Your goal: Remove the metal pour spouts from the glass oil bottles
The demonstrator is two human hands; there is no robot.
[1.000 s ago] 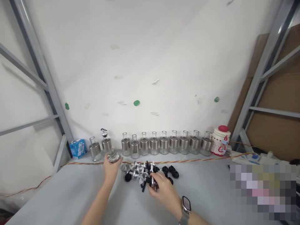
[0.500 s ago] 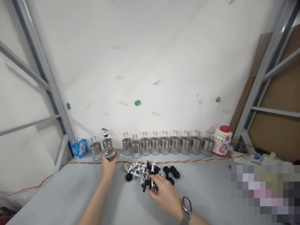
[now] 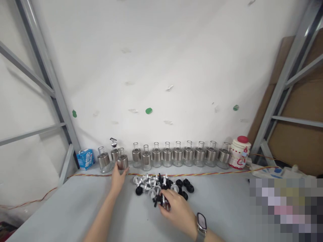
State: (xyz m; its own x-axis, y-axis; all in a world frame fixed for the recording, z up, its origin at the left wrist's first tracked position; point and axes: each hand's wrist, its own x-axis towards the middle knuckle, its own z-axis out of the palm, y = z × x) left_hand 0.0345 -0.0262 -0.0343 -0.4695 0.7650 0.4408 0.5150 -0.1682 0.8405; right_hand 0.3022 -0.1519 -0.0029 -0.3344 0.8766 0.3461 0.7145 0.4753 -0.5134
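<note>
My left hand [image 3: 118, 178] is closed around the lower part of a glass bottle [image 3: 122, 160] with a steel sleeve, its open neck pointing up. Just behind it is a similar bottle fitted with a pourer [image 3: 113, 143]; another without one [image 3: 103, 160] stands to the left. My right hand [image 3: 176, 205] grips a black and silver pour spout [image 3: 158, 200] at the near side of a pile of pour spouts [image 3: 148, 183]. Part of that spout is hidden by my fingers.
A row of open glass bottles [image 3: 167, 154] lines the wall. At its right end is a white jar with a red lid [image 3: 239, 153]; a blue carton [image 3: 85, 159] is at far left. Several black caps [image 3: 186, 183] lie beside the pile. A twisted cable [image 3: 209, 173] crosses the table [image 3: 136, 222].
The bottle in my left hand has turned from tilted to upright, its neck now showing above my fingers. My right hand has stayed at the pile with the pour spout.
</note>
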